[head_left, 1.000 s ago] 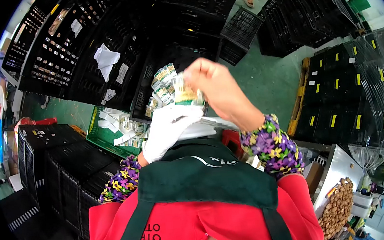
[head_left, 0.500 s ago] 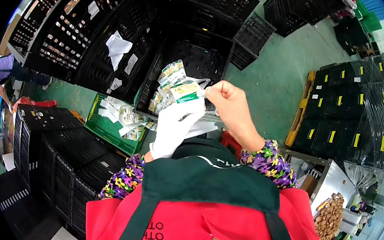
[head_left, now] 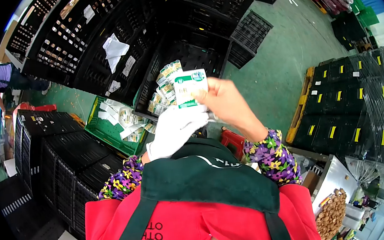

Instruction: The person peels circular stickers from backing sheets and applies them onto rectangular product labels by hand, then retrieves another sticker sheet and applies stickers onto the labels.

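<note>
Bare right hand [head_left: 225, 100] pinching a flat white-and-green printed card [head_left: 184, 84] at its fingertips, white-gloved left hand [head_left: 174, 130] curled just below, its grip impossible to tell, black plastic crate [head_left: 206, 55] beyond the fingers!

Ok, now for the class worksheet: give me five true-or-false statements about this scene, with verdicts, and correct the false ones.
1. The left hand wears a white glove. True.
2. The right hand is gloved too. False: it is bare.
3. The right hand pinches a green-and-white printed card. True.
4. The black crate just beyond the hands has printed pieces lying in it, and bare floor shows in that black crate. True.
5. The green crate stands to the person's right. False: it stands to the person's left.
</note>
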`<action>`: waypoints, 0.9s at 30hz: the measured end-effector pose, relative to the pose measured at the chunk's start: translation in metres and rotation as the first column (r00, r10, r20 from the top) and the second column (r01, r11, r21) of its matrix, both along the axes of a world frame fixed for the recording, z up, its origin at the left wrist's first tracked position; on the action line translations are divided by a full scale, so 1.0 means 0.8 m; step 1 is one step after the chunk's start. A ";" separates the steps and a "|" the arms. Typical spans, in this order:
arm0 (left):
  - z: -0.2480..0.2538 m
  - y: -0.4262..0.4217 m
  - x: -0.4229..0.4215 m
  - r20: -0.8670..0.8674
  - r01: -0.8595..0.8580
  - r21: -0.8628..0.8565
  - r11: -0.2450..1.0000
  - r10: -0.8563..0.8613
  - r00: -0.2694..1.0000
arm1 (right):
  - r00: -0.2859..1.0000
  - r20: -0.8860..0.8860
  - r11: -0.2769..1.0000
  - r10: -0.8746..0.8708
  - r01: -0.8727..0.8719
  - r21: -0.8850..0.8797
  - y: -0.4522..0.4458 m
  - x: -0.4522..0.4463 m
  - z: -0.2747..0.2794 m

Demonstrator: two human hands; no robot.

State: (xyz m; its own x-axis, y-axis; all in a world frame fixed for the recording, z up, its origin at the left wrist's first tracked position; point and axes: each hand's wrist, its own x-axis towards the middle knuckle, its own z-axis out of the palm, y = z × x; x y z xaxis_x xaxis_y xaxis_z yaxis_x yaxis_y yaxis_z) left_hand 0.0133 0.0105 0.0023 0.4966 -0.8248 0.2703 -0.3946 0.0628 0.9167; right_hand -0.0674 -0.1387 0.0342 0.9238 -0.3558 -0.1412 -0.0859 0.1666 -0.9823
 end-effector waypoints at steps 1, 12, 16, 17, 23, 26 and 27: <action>-0.001 0.001 0.001 0.170 0.071 -0.031 0.997 -0.065 0.983 | 0.987 0.061 0.988 -0.151 0.151 -0.008 -0.004 0.012 0.000; 0.000 0.007 -0.007 -0.198 -0.098 0.129 0.987 0.123 0.973 | 0.920 0.036 0.920 -0.390 0.391 -0.032 0.016 -0.015 -0.010; 0.001 0.005 -0.008 -0.279 -0.121 0.141 0.983 0.156 0.948 | 0.931 0.102 0.935 -0.350 0.355 -0.029 0.034 -0.015 -0.021; 0.002 0.005 -0.009 -0.280 -0.118 0.142 0.983 0.154 0.948 | 0.930 0.100 0.934 -0.353 0.357 -0.029 0.034 -0.017 -0.021; 0.002 0.007 -0.012 -0.250 -0.089 0.154 0.984 0.126 0.960 | 0.933 -0.039 0.899 -0.358 0.333 -0.284 0.032 -0.019 -0.014; 0.011 0.009 -0.011 -0.225 -0.105 0.148 0.983 0.137 0.965 | 0.925 0.062 0.663 -0.375 0.314 -0.680 0.020 -0.019 -0.006; 0.013 0.009 -0.009 -0.143 -0.094 0.072 0.993 0.103 0.984 | 0.960 -0.037 0.760 -0.277 0.196 -0.620 0.010 -0.022 -0.011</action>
State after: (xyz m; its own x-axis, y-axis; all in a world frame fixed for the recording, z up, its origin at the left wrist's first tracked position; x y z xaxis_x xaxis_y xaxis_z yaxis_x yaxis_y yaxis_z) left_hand 0.0062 0.0177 0.0127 0.6064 -0.7834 0.1362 -0.2571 -0.0312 0.9659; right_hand -0.0849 -0.1306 0.0251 0.7892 -0.6095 0.0757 -0.2461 -0.4269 -0.8702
